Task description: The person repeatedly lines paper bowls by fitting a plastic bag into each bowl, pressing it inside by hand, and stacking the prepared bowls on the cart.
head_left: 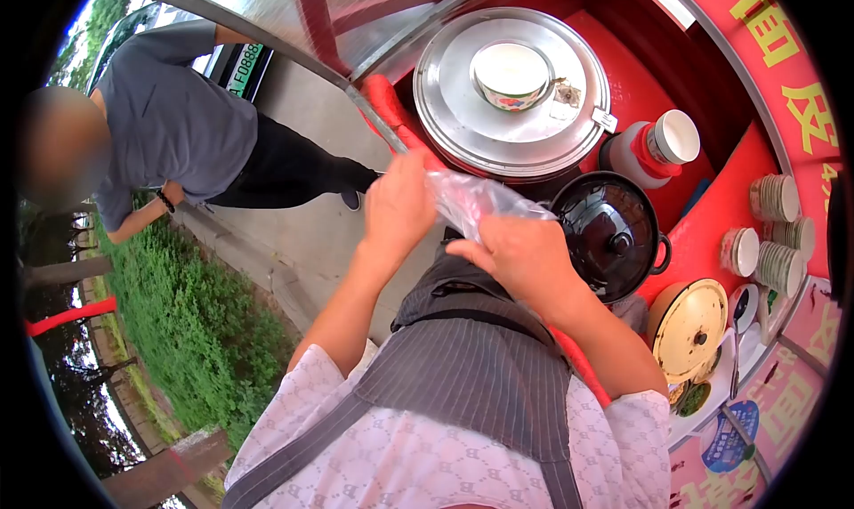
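A clear plastic bag [471, 199] is stretched between my two hands in front of my apron. My left hand [398, 205] is closed on the bag's left end, near the red-covered edge of the stall. My right hand [520, 258] grips its other end, with the thumb pointing left. Something reddish shows through or behind the plastic; I cannot make out which. Just right of my right hand is a black lidded pot [607, 233]. Beyond the bag sits a large round metal lid [445, 91] with a paper bowl [511, 73] on top.
On the red counter stand a bottle-like container with a white cup [676, 137], stacks of paper bowls [776, 197] and a yellow lidded pot [689, 327]. Small food dishes [694, 398] sit at lower right. A person in a grey shirt [169, 109] stands at left by a hedge [187, 322].
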The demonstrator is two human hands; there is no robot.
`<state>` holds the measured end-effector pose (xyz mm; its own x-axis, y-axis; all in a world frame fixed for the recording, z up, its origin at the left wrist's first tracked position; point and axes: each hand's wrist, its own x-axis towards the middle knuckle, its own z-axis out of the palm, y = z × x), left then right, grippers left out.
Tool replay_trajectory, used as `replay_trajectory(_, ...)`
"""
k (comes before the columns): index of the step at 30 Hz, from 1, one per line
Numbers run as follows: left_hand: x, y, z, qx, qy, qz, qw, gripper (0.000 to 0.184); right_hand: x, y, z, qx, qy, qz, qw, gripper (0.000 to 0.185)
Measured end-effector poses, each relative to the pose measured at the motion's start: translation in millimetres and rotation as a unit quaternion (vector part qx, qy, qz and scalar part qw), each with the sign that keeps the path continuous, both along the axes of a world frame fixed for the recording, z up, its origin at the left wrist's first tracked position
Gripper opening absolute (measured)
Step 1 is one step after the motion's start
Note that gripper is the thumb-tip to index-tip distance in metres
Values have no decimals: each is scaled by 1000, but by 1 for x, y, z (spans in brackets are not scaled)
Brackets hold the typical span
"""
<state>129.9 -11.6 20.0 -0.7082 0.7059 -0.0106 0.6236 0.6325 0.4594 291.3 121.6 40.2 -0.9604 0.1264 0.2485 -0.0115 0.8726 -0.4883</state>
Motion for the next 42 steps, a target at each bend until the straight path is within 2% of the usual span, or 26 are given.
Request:
replay_trajectory(1,-4,2,3,57,108,-18,992,42,2,4,-7,1,0,-5,1000,33)
replay_trajectory(2,-4,3,9,63,99,-40,992,52,4,12,-19,54,-27,-44,997,27)
replay_trajectory(3,-2,4,15,68,101,-46,992,52,5,21,-26,108,-55,-83,989,21)
replay_trajectory(5,1,5,24,151,-19,-273,950,60,2,52,-13,135,-73,-173,973,11)
replay_trajectory(8,-4,14,34,168,-43,-356,918,62,-6,75,3,171,-71,-217,958,14)
replay_trajectory(9,-9,17,30,116,62,-309,942,66,-9,76,14,120,-49,-162,978,24)
replay_trajectory(11,-16,29,41,-25,120,-151,981,66,-14,76,34,71,-25,-107,991,36)
replay_trajectory(13,-40,39,40,17,152,-141,978,65,-20,77,51,-6,-115,70,991,52)
replay_trajectory(15,-67,45,32,14,241,-156,958,62,-36,94,47,-20,-135,70,988,48)
replay_trajectory(17,-88,59,31,37,224,-159,961,62,-62,131,21,-69,26,25,997,46)
replay_trajectory(18,-99,69,31,115,56,-164,978,60,-78,145,23,-132,21,-25,991,38)
replay_trajectory(20,-106,98,40,241,-291,-128,917,48,-107,166,33,-187,19,-74,979,31)
replay_trajectory(22,-109,125,33,298,-339,-107,886,46,-133,173,47,-337,-88,-178,920,21)
replay_trajectory(23,-111,135,27,348,-387,-89,849,44,-144,178,37,-336,-90,-178,920,21)
replay_trajectory(25,-117,149,12,358,-388,-94,844,48,-163,189,-2,-368,-16,-182,912,22)
replay_trajectory(27,-120,157,0,337,-351,-76,870,49,-165,195,-23,-328,-14,-187,926,29)
replay_trajectory(29,-130,152,-10,299,-333,-81,890,56,-161,202,-38,-85,-19,-153,984,39)
replay_trajectory(30,-132,147,-10,219,-236,-97,942,62,-158,202,-36,-102,-74,-142,982,52)
replay_trajectory(31,-133,142,-11,133,-137,-111,975,68,-154,200,-35,-105,-77,-140,982,52)
replay_trajectory(32,-136,138,-9,72,-158,-105,979,79,-150,198,-31,-92,-118,-144,978,59)
replay_trajectory(33,-136,139,-12,72,-158,-104,979,79,-147,197,-27,-78,-157,-149,973,66)
replay_trajectory(35,-139,143,-28,52,-335,-110,934,86,-149,202,-35,-92,-192,-153,965,73)
replay_trajectory(37,-136,152,-49,60,-293,-141,944,86,-151,208,-52,-105,-223,-157,956,80)
replay_trajectory(39,-125,164,-57,67,-281,-182,940,83,-148,210,-65,-174,-179,-153,956,72)
replay_trajectory(41,-121,164,-56,91,-249,-179,947,78,-137,204,-57,-177,-171,-174,954,63)
replay_trajectory(42,-117,159,-41,69,-347,-125,927,76,-131,202,-46,-307,-202,-191,910,59)
